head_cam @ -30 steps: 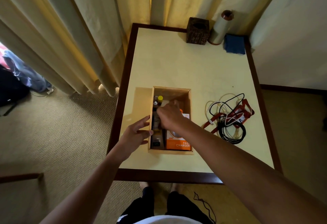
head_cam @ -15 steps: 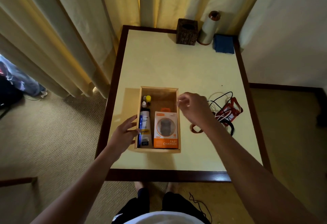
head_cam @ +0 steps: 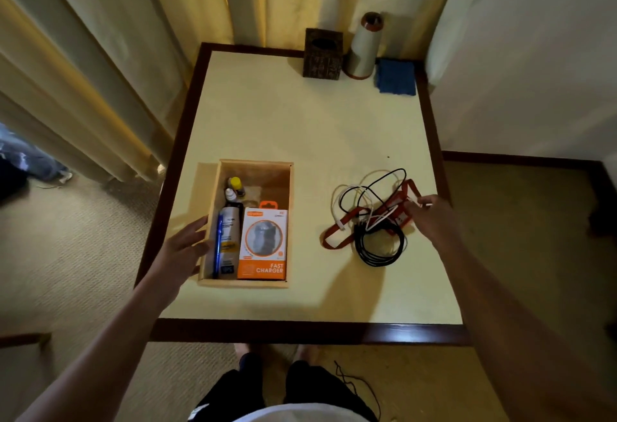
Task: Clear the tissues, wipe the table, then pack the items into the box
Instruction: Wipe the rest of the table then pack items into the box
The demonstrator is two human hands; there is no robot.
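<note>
Left hand (head_cam: 185, 248), fingers spread, steadies the open wooden box (head_cam: 247, 221); right hand (head_cam: 430, 218) pinches the tangled black, white and red cables (head_cam: 370, 221) for packing.

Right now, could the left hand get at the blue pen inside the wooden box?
Probably yes: the left hand rests at the wooden box's open-topped left wall, and the blue pen lies uncovered just inside.

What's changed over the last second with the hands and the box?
The right hand left the box and moved right to the pile of cables, fingertips on its far edge. The left hand stayed against the box's left wall; the contents are unchanged.
</note>
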